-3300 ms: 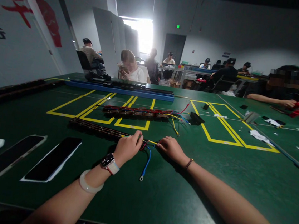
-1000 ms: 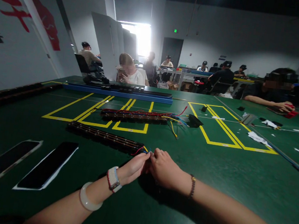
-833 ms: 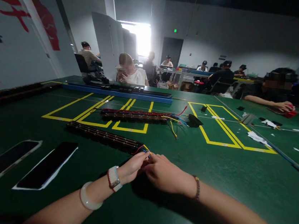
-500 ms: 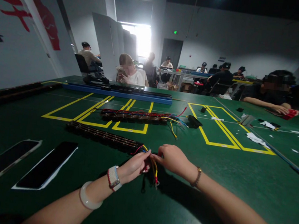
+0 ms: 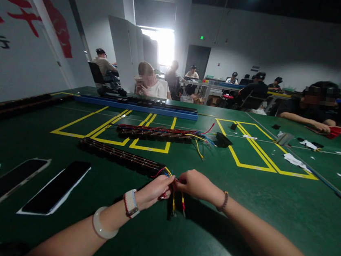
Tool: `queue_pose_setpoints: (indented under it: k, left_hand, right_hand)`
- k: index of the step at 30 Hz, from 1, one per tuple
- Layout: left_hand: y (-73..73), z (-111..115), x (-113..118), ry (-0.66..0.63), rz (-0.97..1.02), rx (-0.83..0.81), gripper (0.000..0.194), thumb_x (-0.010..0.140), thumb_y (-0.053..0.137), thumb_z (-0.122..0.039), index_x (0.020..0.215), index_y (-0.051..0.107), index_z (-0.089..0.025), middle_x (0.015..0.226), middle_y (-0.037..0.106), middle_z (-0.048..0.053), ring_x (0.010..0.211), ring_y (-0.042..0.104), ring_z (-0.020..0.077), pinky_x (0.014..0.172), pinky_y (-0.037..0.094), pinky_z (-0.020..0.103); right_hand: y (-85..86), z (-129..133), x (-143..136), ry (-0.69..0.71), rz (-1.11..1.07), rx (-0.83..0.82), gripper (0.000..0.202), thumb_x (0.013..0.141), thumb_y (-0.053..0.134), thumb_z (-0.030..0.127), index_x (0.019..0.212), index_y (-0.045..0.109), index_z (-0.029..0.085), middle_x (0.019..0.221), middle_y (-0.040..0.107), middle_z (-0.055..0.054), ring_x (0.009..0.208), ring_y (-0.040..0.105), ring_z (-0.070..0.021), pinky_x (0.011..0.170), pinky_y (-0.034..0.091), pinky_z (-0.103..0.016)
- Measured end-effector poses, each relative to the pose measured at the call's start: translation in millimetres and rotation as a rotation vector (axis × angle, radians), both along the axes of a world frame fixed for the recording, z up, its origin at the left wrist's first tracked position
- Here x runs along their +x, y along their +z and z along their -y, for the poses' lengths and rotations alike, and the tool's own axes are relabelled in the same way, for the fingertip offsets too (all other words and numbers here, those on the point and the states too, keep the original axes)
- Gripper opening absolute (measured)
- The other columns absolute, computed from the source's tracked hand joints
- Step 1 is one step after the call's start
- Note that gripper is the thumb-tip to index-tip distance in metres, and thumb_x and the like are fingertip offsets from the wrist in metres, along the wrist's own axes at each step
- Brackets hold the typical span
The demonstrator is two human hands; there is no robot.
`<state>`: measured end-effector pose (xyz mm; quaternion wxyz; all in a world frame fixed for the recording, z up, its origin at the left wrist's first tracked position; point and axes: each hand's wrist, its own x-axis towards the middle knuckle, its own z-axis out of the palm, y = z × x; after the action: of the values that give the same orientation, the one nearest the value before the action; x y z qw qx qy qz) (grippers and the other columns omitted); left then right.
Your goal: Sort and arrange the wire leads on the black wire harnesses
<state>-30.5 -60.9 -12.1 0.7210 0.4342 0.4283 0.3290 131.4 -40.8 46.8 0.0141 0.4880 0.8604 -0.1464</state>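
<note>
A long black cable assembly with thin copper-coloured lines lies slantwise on the green table. Coloured wires come out of its right end. My left hand pinches these wires from the left, fingers closed. Touching it from the right, my right hand has its fingertips closed on the same bundle. Yellow and red wire ends with metal lugs hang below the fingers. Farther back lies a second black assembly, its loose red, blue and yellow wires spread to the right.
Two dark phone-like slabs lie at the left. Behind are yellow tape outlines, a long blue tray, a black piece and white scraps. People sit across the table, one holding something red.
The hanging wire ends have spread apart, one now to the left of the other. Both hands stay together at the bundle. The whole view has shifted slightly.
</note>
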Motion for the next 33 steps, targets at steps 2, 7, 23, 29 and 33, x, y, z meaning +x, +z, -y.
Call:
queue_pose_setpoints:
  k: [2,7,23,29,33]
  left_hand:
    - [0.1,0.2,0.1,-0.001,-0.014,0.011,0.033,0.085,0.05,-0.046,0.074,0.046,-0.015,0.051,0.037,-0.008,0.041,0.028,0.0028,0.043,0.014,0.021]
    - [5.2,1.5,-0.9,0.0,0.008,0.024,0.032,0.085,0.052,-0.043,0.091,0.053,-0.012,0.067,0.049,-0.003,0.042,0.028,0.001,0.043,0.012,0.022]
    - [-1.7,-2.5,-2.2,-0.015,0.013,-0.038,0.025,0.088,0.047,-0.038,0.081,0.049,-0.014,0.061,0.049,-0.003,0.043,0.034,0.0033,0.045,0.019,0.02]
    - [-1.2,-3.4,-2.6,-0.033,0.146,-0.078,0.019,0.089,0.041,-0.034,0.082,0.045,-0.017,0.061,0.044,-0.005,0.043,0.034,0.0037,0.045,0.02,0.019]
    - [-1.6,-5.6,-4.1,-0.032,0.198,-0.136,0.022,0.089,0.038,-0.034,0.077,0.045,-0.016,0.056,0.041,-0.005,0.042,0.033,0.0047,0.044,0.019,0.02]
  right_hand:
    - [-1.7,-4.6,3.5,-0.033,0.048,0.067,0.036,0.087,0.049,0.044,0.075,0.07,0.017,0.068,0.066,-0.007,0.057,0.055,-0.0135,0.049,0.03,-0.022]
    - [-13.6,-25.1,14.6,-0.136,0.106,0.259,0.03,0.09,0.049,0.04,0.083,0.066,0.017,0.084,0.067,-0.008,0.074,0.062,-0.0181,0.059,0.038,-0.024]
    - [-39.6,-25.4,9.4,0.39,-0.057,0.625,0.013,0.092,0.05,0.027,0.093,0.058,0.017,0.087,0.058,-0.006,0.079,0.052,-0.0175,0.073,0.036,-0.03]
    - [-48.7,-27.7,12.8,0.641,-0.177,0.677,0.017,0.095,0.043,0.021,0.104,0.057,0.014,0.088,0.059,-0.006,0.078,0.05,-0.0152,0.077,0.039,-0.03]
    - [-52.6,-31.4,18.3,0.728,-0.225,0.67,0.021,0.096,0.041,0.02,0.108,0.057,0.014,0.098,0.062,-0.008,0.084,0.053,-0.015,0.08,0.042,-0.03]
